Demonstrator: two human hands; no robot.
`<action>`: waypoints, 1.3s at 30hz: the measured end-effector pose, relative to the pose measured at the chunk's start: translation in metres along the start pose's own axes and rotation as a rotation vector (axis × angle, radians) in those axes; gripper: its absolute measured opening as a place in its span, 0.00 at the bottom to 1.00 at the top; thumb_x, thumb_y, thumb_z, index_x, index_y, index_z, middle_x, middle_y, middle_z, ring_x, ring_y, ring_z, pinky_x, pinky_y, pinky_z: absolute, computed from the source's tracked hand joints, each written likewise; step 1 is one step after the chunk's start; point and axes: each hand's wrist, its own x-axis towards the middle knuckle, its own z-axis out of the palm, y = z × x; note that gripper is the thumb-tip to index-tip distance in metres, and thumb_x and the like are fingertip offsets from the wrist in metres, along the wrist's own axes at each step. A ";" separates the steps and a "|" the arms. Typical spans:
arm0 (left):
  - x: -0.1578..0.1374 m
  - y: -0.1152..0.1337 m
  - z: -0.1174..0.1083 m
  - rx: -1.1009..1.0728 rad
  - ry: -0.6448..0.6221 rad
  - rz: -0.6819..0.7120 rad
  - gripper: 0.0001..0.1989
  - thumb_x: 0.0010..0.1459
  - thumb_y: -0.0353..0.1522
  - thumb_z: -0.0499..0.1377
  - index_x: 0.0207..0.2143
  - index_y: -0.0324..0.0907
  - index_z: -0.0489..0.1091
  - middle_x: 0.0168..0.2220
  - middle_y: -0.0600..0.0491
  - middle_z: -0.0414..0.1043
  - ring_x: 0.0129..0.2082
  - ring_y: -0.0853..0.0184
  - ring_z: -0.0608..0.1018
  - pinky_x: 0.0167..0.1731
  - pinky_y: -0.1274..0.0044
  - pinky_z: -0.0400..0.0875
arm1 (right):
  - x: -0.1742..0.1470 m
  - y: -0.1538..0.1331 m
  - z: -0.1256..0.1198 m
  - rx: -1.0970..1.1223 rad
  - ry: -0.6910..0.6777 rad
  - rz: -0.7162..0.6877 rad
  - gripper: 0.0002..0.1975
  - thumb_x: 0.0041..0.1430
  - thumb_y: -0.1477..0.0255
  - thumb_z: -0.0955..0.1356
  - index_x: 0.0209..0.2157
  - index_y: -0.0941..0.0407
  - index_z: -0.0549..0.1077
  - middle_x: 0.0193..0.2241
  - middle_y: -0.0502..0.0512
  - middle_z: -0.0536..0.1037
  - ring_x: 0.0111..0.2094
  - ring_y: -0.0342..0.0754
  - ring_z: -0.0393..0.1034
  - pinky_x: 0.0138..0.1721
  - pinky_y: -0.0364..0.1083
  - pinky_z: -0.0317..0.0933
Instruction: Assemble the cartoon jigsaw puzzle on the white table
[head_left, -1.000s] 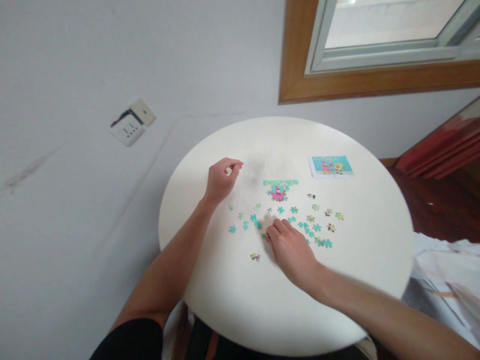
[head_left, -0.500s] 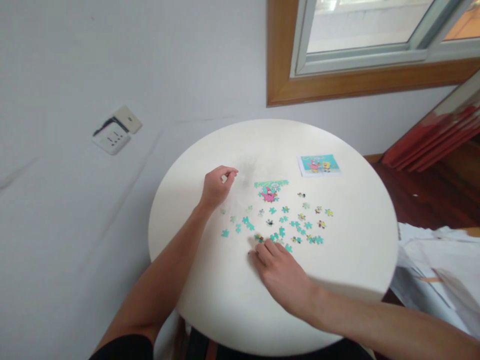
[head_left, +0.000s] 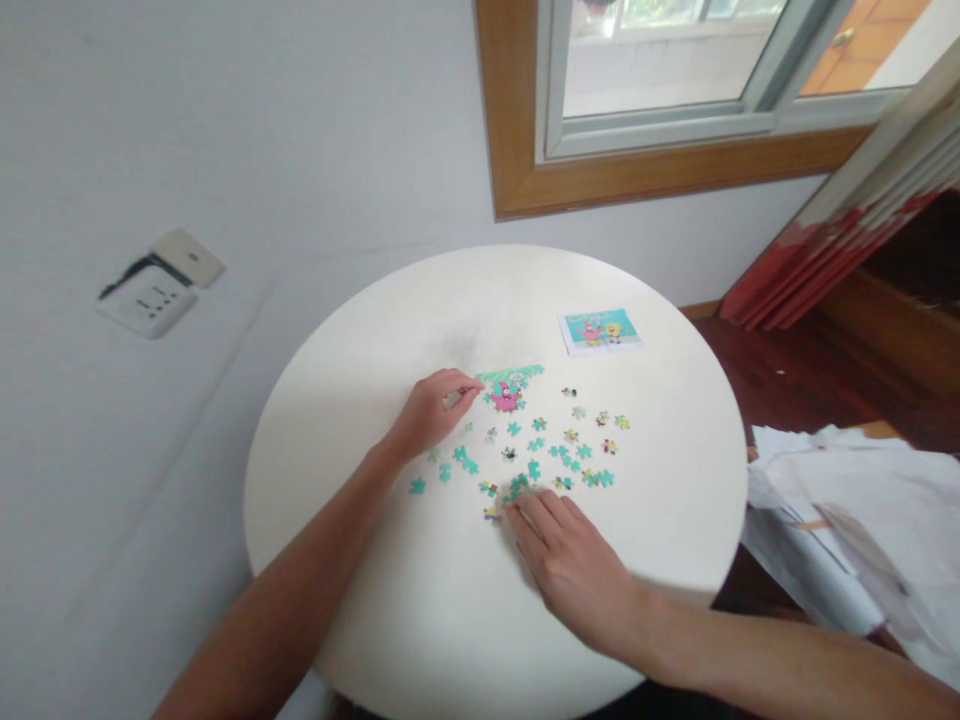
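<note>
At the left edge of a partly assembled jigsaw puzzle (head_left: 506,393) with a pink cartoon figure, my left hand (head_left: 439,405) has thumb and forefinger pinched together. Whatever is between those fingertips is too small to make out. My right hand (head_left: 566,550) rests low over the near side of the loose pieces, its fingers bent together on a teal puzzle piece (head_left: 516,490). Just left of its fingertips lies a yellow and purple puzzle piece (head_left: 491,514). Several other loose pieces, mostly teal, are spread in front of the assembled part, such as a teal corner piece (head_left: 417,486).
A reference picture card (head_left: 601,331) lies at the back right of the round white table (head_left: 420,620). White papers (head_left: 840,500) are heaped beyond the table's right side. Behind stand a wall with a socket (head_left: 150,298), a wood-framed window (head_left: 660,180) and a red-and-white curtain (head_left: 810,250).
My left hand has moved right and nearer to the assembled puzzle. My right hand has left the yellow and purple piece, now uncovered, and shifted onto teal pieces. The view has turned right.
</note>
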 end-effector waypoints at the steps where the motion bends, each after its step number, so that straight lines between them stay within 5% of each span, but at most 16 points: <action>1: -0.001 0.002 0.002 -0.008 -0.023 0.014 0.09 0.63 0.32 0.55 0.37 0.43 0.76 0.37 0.51 0.78 0.38 0.66 0.77 0.41 0.75 0.70 | -0.001 0.008 -0.002 0.025 0.017 0.032 0.23 0.60 0.83 0.63 0.57 0.66 0.66 0.46 0.66 0.74 0.47 0.57 0.65 0.48 0.54 0.66; 5: -0.001 0.005 0.002 -0.010 -0.036 0.014 0.09 0.63 0.32 0.55 0.37 0.43 0.76 0.38 0.51 0.78 0.39 0.66 0.77 0.42 0.75 0.71 | -0.002 0.063 -0.009 0.122 0.153 0.187 0.28 0.59 0.86 0.59 0.61 0.64 0.62 0.50 0.66 0.72 0.51 0.56 0.64 0.53 0.55 0.64; 10: 0.001 0.004 -0.004 0.016 -0.016 -0.027 0.10 0.64 0.34 0.55 0.36 0.43 0.76 0.38 0.51 0.78 0.39 0.66 0.78 0.43 0.75 0.71 | 0.004 0.144 -0.019 0.092 0.331 0.424 0.21 0.61 0.81 0.60 0.53 0.61 0.72 0.47 0.65 0.74 0.49 0.57 0.66 0.52 0.57 0.63; 19: 0.001 -0.003 -0.003 0.044 -0.018 -0.070 0.11 0.63 0.36 0.55 0.36 0.44 0.76 0.39 0.51 0.79 0.38 0.65 0.78 0.41 0.75 0.72 | 0.028 0.208 -0.027 0.178 0.203 0.578 0.15 0.58 0.79 0.64 0.41 0.62 0.80 0.38 0.63 0.79 0.37 0.51 0.72 0.44 0.49 0.64; 26: 0.003 -0.006 -0.002 0.038 -0.030 -0.062 0.11 0.62 0.36 0.55 0.36 0.44 0.77 0.38 0.52 0.79 0.38 0.66 0.78 0.40 0.76 0.71 | 0.020 0.223 -0.029 0.268 0.219 0.613 0.10 0.57 0.72 0.67 0.34 0.61 0.81 0.33 0.58 0.81 0.33 0.49 0.72 0.37 0.46 0.62; 39: 0.003 -0.005 -0.002 0.032 -0.040 -0.069 0.11 0.62 0.35 0.55 0.36 0.44 0.76 0.38 0.52 0.79 0.38 0.66 0.78 0.38 0.76 0.70 | -0.007 0.185 -0.027 0.392 0.338 0.579 0.11 0.60 0.70 0.66 0.37 0.59 0.79 0.34 0.58 0.76 0.29 0.45 0.67 0.34 0.46 0.62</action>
